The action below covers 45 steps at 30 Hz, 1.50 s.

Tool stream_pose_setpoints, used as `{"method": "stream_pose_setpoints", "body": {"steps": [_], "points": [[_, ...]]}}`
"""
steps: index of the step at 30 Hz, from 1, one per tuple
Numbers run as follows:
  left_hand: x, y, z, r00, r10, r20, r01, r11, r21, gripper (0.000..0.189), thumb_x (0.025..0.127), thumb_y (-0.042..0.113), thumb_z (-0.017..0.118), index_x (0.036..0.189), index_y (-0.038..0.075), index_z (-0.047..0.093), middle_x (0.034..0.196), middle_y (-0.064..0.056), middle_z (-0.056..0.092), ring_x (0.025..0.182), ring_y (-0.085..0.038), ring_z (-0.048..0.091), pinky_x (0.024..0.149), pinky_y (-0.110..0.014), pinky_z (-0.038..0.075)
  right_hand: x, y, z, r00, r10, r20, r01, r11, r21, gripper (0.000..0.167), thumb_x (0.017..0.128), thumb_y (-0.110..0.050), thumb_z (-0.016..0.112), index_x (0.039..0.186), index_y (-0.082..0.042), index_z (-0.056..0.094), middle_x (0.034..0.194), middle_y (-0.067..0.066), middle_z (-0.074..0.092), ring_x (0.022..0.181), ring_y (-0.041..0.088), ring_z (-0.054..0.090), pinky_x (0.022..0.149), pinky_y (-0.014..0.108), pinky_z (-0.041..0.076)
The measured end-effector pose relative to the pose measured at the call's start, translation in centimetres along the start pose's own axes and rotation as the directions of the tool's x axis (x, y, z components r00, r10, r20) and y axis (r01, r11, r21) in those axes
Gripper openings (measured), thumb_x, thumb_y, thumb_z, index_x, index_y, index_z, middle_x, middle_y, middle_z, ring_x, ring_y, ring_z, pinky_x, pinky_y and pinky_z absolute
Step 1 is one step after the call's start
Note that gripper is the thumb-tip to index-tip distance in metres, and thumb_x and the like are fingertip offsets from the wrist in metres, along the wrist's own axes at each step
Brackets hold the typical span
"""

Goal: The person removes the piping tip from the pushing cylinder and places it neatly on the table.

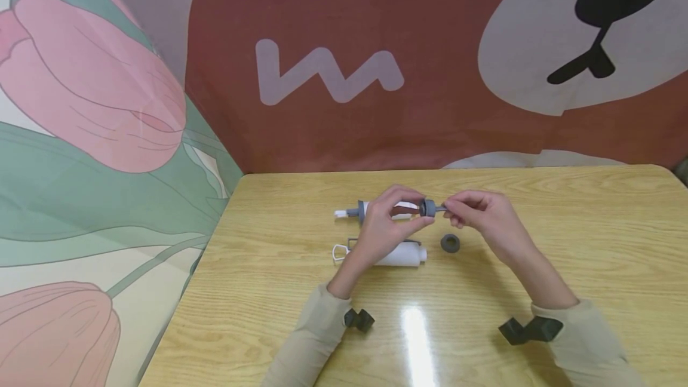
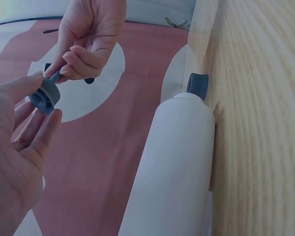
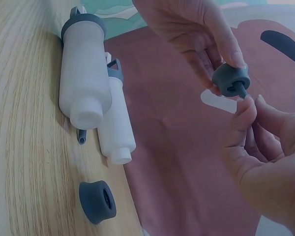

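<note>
Between the two hands, above the table, is a round grey cap (image 1: pixel 427 208) with a slim grey nozzle (image 3: pixel 241 90) sticking out of one side. My left hand (image 1: pixel 384 226) holds the cap by its rim, thumb on one side and fingers on the other. The fingertips and thumb of my right hand (image 1: pixel 491 220) pinch the nozzle's end, hiding its tip. In the left wrist view the cap's open, hollow side (image 2: pixel 42 102) faces the left palm. A grey ring-shaped collar (image 1: pixel 450 243) lies on the table below the hands.
Two white plastic bottles lie on the wooden table (image 1: pixel 258 291), partly behind the left hand. The nearer bottle (image 1: pixel 403 254) has a wire-like loop at its left end. The farther bottle (image 3: pixel 115 118) has a grey cap. A printed cloth (image 1: pixel 344 130) hangs behind the table.
</note>
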<state>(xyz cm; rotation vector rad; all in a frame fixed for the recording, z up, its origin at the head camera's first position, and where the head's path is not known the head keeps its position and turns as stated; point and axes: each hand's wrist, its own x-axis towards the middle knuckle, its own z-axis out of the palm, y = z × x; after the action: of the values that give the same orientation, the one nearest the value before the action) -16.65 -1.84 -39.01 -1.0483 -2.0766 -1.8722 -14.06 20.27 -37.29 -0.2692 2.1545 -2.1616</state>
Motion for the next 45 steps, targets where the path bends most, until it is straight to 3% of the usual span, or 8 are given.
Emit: {"method": "stream_pose_setpoints", "body": {"steps": [8,20,26,34,45], "points": [[-0.01,-0.04,-0.05,1.000,-0.008,-0.002,0.008,1.000,0.003,0.031,0.087,-0.001,0.083,0.115,-0.003,0.070,0.115,-0.015,0.066,0.103,-0.013,0.068,0.089,-0.036,0.061,0.02,-0.18,0.08,1.000,0.019,0.013,-0.019,1.000,-0.024,0.012,0.100,-0.011,0.071,0.103,-0.001,0.078,0.089,0.004,0.075,0.080,0.013,0.070,0.076,0.025,0.060],[-0.03,-0.08,-0.12,1.000,-0.018,0.001,0.018,1.000,0.000,0.031,0.087,0.000,0.083,0.115,-0.003,0.070,0.115,-0.014,0.066,0.102,-0.014,0.068,0.088,-0.041,0.061,0.08,-0.02,0.09,0.999,-0.003,0.042,0.000,0.998,0.067,0.012,0.099,-0.004,0.069,0.105,0.003,0.077,0.096,0.005,0.076,0.084,0.014,0.074,0.080,0.028,0.061],[-0.03,0.01,-0.08,1.000,-0.029,0.007,0.029,1.000,-0.005,0.032,0.087,0.001,0.083,0.116,-0.002,0.070,0.117,-0.014,0.066,0.102,-0.014,0.069,0.089,-0.036,0.061,0.14,0.08,0.17,1.000,-0.005,0.031,0.003,0.997,0.071,0.010,0.099,-0.003,0.070,0.103,0.003,0.077,0.094,0.005,0.076,0.083,0.014,0.074,0.079,0.028,0.062],[-0.04,0.06,-0.07,1.000,-0.030,0.004,0.030,1.000,-0.006,0.032,0.087,0.000,0.083,0.116,-0.003,0.070,0.117,-0.015,0.066,0.099,-0.012,0.070,0.087,-0.037,0.061,0.20,0.21,0.19,1.000,0.006,0.025,-0.007,1.000,0.023,0.012,0.099,-0.005,0.070,0.104,0.003,0.076,0.094,0.003,0.076,0.083,0.013,0.074,0.079,0.030,0.062],[-0.07,0.07,-0.16,0.998,-0.053,0.015,0.054,0.999,-0.009,0.032,0.087,0.002,0.083,0.117,-0.001,0.071,0.115,-0.012,0.067,0.099,-0.008,0.068,0.084,-0.033,0.062,0.05,0.09,0.32,1.000,-0.011,0.008,0.012,0.992,-0.129,0.020,0.100,-0.012,0.071,0.108,0.006,0.073,0.094,0.004,0.076,0.082,0.016,0.073,0.078,0.031,0.061]]}}
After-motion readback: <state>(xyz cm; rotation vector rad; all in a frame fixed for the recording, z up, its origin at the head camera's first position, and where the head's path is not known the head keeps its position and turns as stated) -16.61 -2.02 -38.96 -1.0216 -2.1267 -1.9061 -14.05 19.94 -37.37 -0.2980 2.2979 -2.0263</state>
